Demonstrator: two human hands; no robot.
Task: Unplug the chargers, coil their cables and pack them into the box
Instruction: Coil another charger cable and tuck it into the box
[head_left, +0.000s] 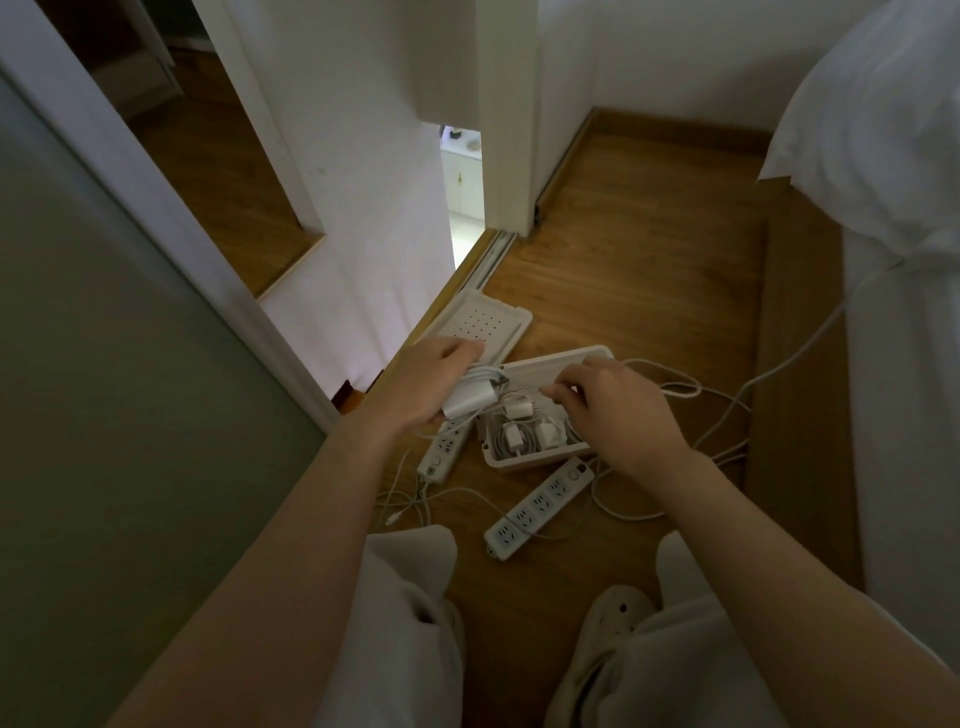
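The left hand (431, 387) clasps a coiled charger (470, 399) at ten o'clock of the box (522, 461), seemingly waiting while the right hand (615, 413), grip unclear, makes room inside.

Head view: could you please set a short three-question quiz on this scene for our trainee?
1. True or false: the box already holds chargers.
2. What does the left hand hold? A a phone; B a large charger with its cable wound; C a mug.
3. How many power strips lie on the floor?
Key: 1 true; 2 B; 3 two.
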